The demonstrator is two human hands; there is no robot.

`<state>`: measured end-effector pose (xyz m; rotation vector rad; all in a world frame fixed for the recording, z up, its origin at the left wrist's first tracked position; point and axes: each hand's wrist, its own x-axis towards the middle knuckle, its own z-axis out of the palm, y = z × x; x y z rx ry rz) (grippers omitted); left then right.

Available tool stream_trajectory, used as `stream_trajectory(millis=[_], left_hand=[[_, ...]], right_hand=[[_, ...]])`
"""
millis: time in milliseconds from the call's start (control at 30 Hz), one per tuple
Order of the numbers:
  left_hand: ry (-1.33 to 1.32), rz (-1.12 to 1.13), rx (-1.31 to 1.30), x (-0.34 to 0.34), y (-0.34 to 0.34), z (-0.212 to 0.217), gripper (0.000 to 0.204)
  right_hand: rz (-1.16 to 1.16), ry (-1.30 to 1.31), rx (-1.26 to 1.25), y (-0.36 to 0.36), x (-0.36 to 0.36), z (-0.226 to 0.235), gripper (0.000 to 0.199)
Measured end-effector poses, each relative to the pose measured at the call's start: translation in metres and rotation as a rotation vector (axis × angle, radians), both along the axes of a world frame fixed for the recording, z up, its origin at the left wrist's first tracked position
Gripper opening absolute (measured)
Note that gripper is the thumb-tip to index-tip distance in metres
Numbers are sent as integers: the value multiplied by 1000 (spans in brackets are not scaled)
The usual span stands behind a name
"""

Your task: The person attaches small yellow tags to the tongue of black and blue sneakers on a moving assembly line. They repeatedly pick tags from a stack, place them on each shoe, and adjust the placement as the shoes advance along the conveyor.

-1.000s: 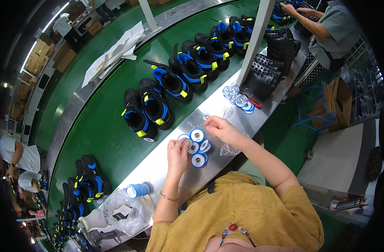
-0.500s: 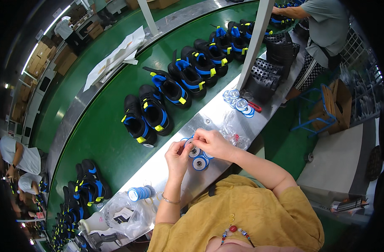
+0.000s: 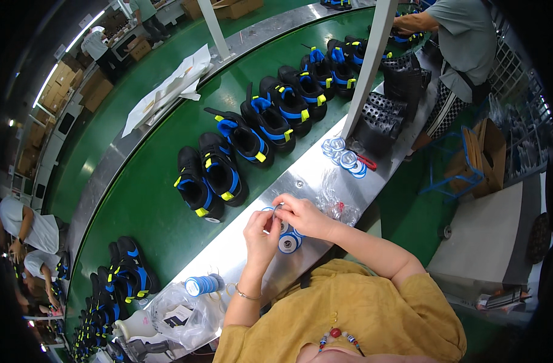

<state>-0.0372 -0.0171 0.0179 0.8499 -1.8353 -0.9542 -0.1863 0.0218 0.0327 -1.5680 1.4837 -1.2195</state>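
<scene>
My left hand (image 3: 262, 235) and my right hand (image 3: 303, 216) meet over the metal ledge, fingers pinched together. Between the fingertips shows a thin, dark, curved piece, too small to name. Just beneath the hands lie several round white discs with blue rims (image 3: 287, 243), partly covered by my fingers. A row of similar blue-rimmed discs (image 3: 202, 284) lies stacked on its side near my left forearm. Past my right hand is a crumpled clear plastic heap (image 3: 337, 204) with small red bits in it.
Black-and-blue shoes (image 3: 222, 169) line the green conveyor (image 3: 137, 199) beyond the ledge. Further right lie more discs (image 3: 348, 158), a red-handled tool (image 3: 366, 162) and black perforated pieces (image 3: 382, 121) behind a white post (image 3: 368, 66). A plastic bag (image 3: 188, 311) sits at lower left. A co-worker (image 3: 464, 42) stands at upper right.
The thin dark piece between my fingertips now shows more clearly. Both hands have shifted slightly lower in the picture and stay pinched together. The shoes sit nearly as before.
</scene>
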Motion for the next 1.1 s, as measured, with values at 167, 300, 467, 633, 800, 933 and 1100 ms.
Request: stream_trajectory(millis=[167, 300, 467, 633, 800, 933, 1100], left_hand=[[344, -217, 630, 5, -9, 2, 13], [299, -255, 756, 6, -25, -9, 20], [364, -258, 919, 4, -31, -3, 19], [348, -244, 866, 2, -34, -8, 19], [291, -170, 794, 0, -37, -12, 21], [298, -180, 775, -3, -34, -9, 20], [352, -177, 846, 1, -41, -21, 18]], right_hand=[[88, -56, 70, -3, -12, 5, 18], [145, 82, 52, -5, -16, 16, 15], [161, 48, 53, -10, -17, 15, 15], [118, 0, 66, -13, -15, 6, 17], [108, 19, 72, -18, -14, 3, 20], [28, 194, -39, -17, -6, -5, 24], [83, 130, 55, -22, -6, -2, 21]])
